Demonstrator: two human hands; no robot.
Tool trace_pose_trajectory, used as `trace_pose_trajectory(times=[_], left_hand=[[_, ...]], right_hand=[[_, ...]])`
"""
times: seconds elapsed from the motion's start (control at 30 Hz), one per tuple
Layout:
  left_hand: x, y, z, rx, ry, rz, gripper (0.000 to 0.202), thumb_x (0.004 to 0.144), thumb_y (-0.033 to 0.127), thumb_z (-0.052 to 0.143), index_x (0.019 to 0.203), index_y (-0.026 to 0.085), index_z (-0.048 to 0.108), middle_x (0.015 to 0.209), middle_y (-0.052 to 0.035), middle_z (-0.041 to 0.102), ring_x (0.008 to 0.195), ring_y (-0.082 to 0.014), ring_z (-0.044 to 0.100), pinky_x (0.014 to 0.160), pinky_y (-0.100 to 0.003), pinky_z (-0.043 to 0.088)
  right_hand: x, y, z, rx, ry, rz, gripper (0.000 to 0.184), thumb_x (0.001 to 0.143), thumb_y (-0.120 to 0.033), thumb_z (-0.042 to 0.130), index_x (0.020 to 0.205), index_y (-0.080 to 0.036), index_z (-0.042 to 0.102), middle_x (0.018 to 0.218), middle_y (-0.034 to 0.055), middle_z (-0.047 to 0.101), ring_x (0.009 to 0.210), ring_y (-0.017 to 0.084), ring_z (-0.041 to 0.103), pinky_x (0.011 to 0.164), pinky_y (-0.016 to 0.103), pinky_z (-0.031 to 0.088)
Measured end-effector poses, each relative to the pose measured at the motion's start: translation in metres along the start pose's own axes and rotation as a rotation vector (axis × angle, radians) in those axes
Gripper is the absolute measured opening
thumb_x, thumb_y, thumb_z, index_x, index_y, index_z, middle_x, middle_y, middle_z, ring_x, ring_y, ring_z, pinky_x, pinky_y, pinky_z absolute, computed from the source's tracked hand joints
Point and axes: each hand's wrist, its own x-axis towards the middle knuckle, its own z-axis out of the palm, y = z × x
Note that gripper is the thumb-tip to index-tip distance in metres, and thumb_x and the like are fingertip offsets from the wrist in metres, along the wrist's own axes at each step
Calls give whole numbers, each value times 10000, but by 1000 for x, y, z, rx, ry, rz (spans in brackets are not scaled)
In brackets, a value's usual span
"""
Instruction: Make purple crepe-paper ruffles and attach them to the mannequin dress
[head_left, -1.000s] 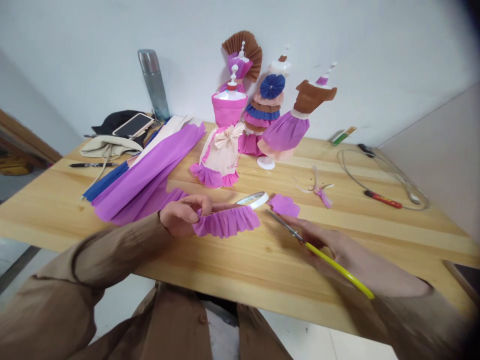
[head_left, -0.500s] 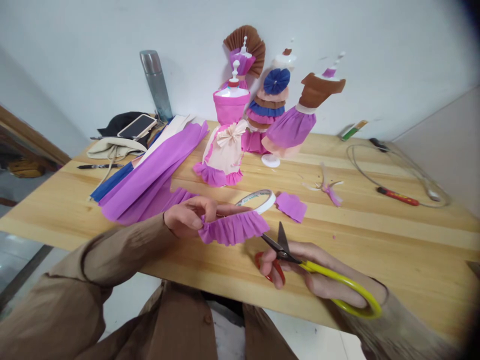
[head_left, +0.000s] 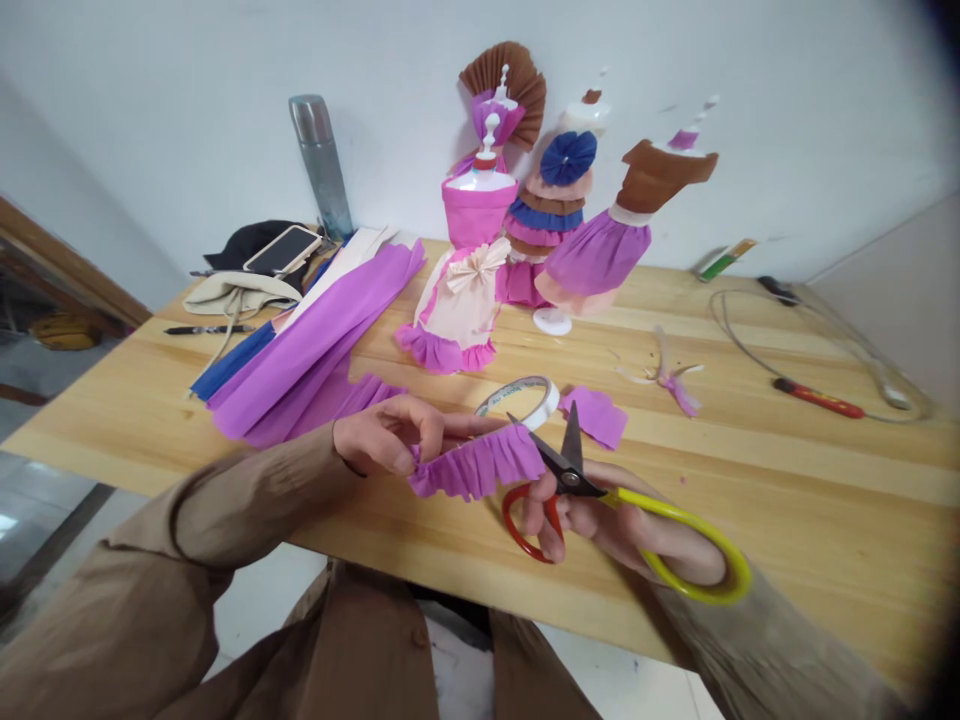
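My left hand (head_left: 394,435) pinches one end of a short gathered purple crepe paper ruffle (head_left: 480,467) held above the table. A pair of scissors (head_left: 570,477) with one red and one yellow handle is in my right hand (head_left: 622,525), its blades spread apart. One blade meets the ruffle's right end, its tip showing beyond the upper edge. Just behind the ruffle is a roll of white tape (head_left: 541,408). Beside the roll lies a cut purple paper piece (head_left: 598,417).
Several small dress forms in paper dresses, including a pink one (head_left: 478,215), stand at the back. Purple paper sheets (head_left: 315,345), a phone (head_left: 283,249) and a flask (head_left: 322,165) are on the left. A cable with a red-handled tool (head_left: 817,397) and paper scraps (head_left: 677,390) lie right.
My right hand has brought the open scissors up and left, so a blade now reaches past the ruffle's right end. My left hand still pinches the ruffle. The view has shifted slightly.
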Motion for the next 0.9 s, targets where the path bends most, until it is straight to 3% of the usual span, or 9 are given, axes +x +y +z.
trace_pose_trajectory(times=[0.1, 0.3, 0.5, 0.6, 0.7, 0.8, 0.9], left_hand=[[1, 2, 1, 24, -10, -4, 211, 621, 327, 761, 568, 149, 661, 1397, -178, 592, 1331, -435, 507, 994, -513, 450], [4, 4, 4, 27, -31, 2, 236, 619, 344, 765, 564, 139, 660, 1338, -195, 632, 1104, -376, 657, 839, -439, 515], [2, 0, 0, 40, 10, -28, 285, 618, 372, 791, 565, 138, 636, 1406, -182, 585, 1288, -430, 546, 968, -504, 465], [1, -2, -2, 39, -14, 16, 241, 671, 334, 769, 616, 132, 651, 1410, -182, 581, 1349, -444, 486, 1031, -555, 414], [2, -2, -2, 37, -20, 1, 231, 665, 341, 769, 621, 140, 664, 1400, -163, 595, 1343, -437, 495, 1038, -552, 420], [2, -2, -1, 43, -1, -34, 257, 638, 377, 781, 599, 153, 660, 1398, -147, 600, 1331, -426, 512, 1036, -526, 434], [2, -1, 0, 48, 14, -46, 279, 636, 391, 784, 588, 152, 647, 1412, -157, 586, 1338, -442, 497, 1045, -549, 416]], right_hand=[[0, 0, 5, 158, 17, -43, 430, 890, -560, 596, 1139, -218, 676, 851, 59, 626, 662, 149, 576, 623, 314, 452], [-2, 2, 12, 213, 78, -2, 447, 873, -575, 624, 1101, -193, 667, 674, -11, 516, 488, 80, 413, 485, 243, 377], [-6, 7, 11, 8, 164, -64, 417, 925, -575, 546, 1060, -190, 631, 539, -75, 379, 433, 58, 274, 421, 198, 256], [-9, 2, 10, -250, 257, -68, 399, 928, -564, 548, 1047, -195, 644, 592, -48, 437, 438, 61, 297, 417, 210, 263], [-9, -7, 13, -479, 347, -71, 385, 894, -564, 597, 1010, -204, 669, 712, 14, 532, 548, 107, 422, 490, 240, 364], [-8, -12, 15, -521, 332, -51, 416, 887, -602, 577, 1037, -222, 658, 881, 69, 594, 685, 158, 500, 594, 278, 441], [-8, -11, 17, -466, 299, -16, 429, 896, -609, 554, 1050, -217, 633, 909, 72, 572, 691, 158, 479, 591, 282, 429]])
